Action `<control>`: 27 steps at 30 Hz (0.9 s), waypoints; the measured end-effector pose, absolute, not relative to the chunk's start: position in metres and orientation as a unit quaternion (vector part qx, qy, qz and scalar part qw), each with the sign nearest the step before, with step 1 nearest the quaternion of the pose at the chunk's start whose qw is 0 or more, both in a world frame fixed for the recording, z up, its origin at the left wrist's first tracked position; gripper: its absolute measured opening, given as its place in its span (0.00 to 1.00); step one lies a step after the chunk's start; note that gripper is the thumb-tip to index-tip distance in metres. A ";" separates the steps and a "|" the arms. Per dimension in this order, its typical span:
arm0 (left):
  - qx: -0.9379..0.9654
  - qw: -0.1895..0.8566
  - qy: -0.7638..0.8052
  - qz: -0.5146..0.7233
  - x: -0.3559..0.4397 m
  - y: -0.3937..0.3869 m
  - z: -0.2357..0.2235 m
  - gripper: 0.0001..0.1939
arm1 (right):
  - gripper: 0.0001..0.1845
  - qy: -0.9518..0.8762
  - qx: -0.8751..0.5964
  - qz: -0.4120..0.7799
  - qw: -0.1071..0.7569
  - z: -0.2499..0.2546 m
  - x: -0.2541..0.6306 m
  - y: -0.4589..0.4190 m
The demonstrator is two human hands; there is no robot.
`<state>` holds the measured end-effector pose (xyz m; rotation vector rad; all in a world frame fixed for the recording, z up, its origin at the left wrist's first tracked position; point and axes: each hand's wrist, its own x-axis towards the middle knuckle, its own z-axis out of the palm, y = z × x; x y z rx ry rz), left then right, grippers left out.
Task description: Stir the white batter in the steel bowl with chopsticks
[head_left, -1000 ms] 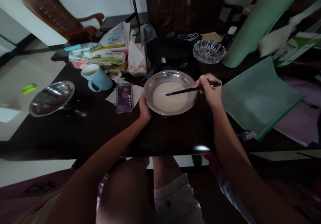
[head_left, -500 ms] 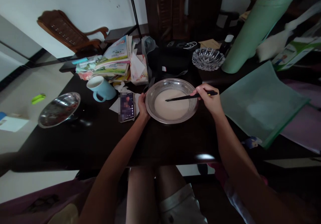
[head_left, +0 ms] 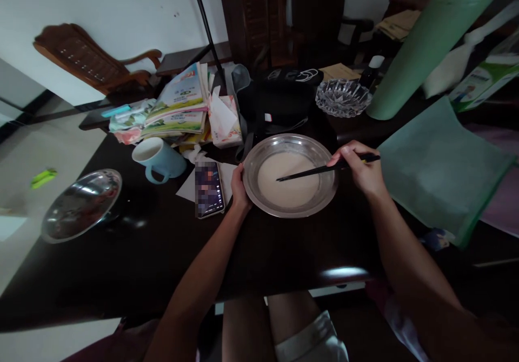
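A metal bowl point(head_left: 253, 199) stands on the dark table in front of me, with a milky, off-white liquid point(head_left: 288, 181) in it. My left hand point(head_left: 240, 189) grips the bowl's left rim, its thumb on the edge and the other fingers hidden beneath. Black chopsticks point(head_left: 304, 173) are held in my right hand point(head_left: 360, 168), which is closed around their upper part to the right of the bowl. Their tips reach down into the liquid near its middle. A lit phone point(head_left: 210, 189) lies on white paper just left of my left hand.
A blue mug point(head_left: 164, 162) and a second metal bowl point(head_left: 83, 202) stand to the left. Books point(head_left: 178, 97), a tissue pack point(head_left: 225, 126) and a black bag point(head_left: 279, 99) lie behind. Rightward are a glass dish point(head_left: 343, 99), a tall green flask point(head_left: 425, 53) and a green pouch point(head_left: 441, 172).
The whole view has shifted and tilted slightly, so the table things appear displaced. Both hands keep their holds on the bowl and the chopsticks, whose tips stay in the liquid.
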<state>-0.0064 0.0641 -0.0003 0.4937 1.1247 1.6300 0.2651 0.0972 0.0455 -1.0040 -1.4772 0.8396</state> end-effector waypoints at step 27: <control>0.170 0.560 0.454 0.672 -0.006 0.057 0.010 0.11 | 0.18 -0.671 -0.387 0.382 0.504 0.050 0.266 0.091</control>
